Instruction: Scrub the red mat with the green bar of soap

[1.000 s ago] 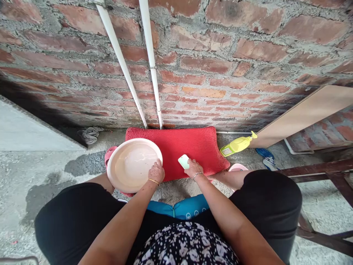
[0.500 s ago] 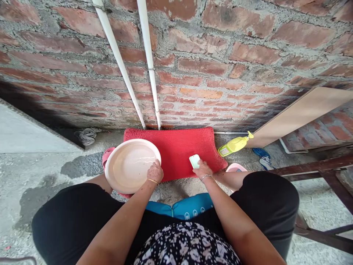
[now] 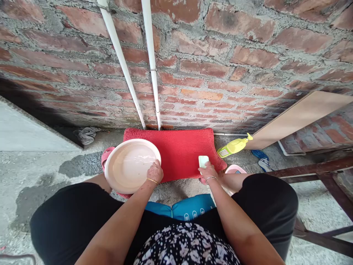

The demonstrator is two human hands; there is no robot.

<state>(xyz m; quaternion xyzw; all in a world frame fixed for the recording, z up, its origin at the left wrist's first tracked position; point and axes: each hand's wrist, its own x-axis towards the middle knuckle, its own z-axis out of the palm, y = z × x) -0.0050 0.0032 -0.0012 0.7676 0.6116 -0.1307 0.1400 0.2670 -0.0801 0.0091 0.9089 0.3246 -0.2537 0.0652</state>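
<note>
My left hand (image 3: 154, 172) is closed on the right rim of a pale pink basin (image 3: 109, 176) with water in it. The basin is tilted and overlaps the left part of a red mat (image 3: 179, 151) on the floor. In my right hand (image 3: 208, 170), over the right part of the mat, is a pale green block with rounded corners (image 3: 203, 160). Its underside is hidden, and I cannot make out whether it is a brush or soap. A yellow pump bottle (image 3: 233, 148) is just beyond the mat's right corner.
A brick wall (image 3: 204, 70) with two white pipes (image 3: 154, 81) rises behind the mat. Leaning at the right is a tan board (image 3: 292, 117), near a dark red metal frame (image 3: 311, 169). A grey rag (image 3: 87, 135) lies left. Blue fabric (image 3: 190, 206) shows between my legs.
My right hand has moved right and slightly nearer to me with the pale green block, which now points more straight ahead. My left hand stays on the basin rim.
</note>
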